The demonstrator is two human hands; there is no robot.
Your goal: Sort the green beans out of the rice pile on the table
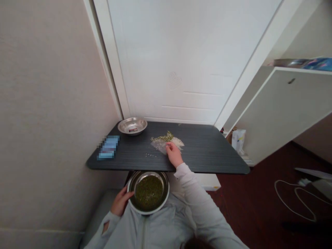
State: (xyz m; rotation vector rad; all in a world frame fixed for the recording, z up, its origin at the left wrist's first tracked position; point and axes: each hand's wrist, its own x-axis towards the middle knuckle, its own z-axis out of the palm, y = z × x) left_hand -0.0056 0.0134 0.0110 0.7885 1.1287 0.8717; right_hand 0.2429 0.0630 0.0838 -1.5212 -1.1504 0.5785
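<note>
While the left hand [121, 202] holds the filled bowl [168, 196] by its rim above the lap, the right hand [175, 155] is narrow at the clear plastic [159, 146] on the worktop [207, 148]; its pinch I cannot tell. The bowl looks stiff, better held by the rim; the plastic, light and slippery, by its edge.
</note>
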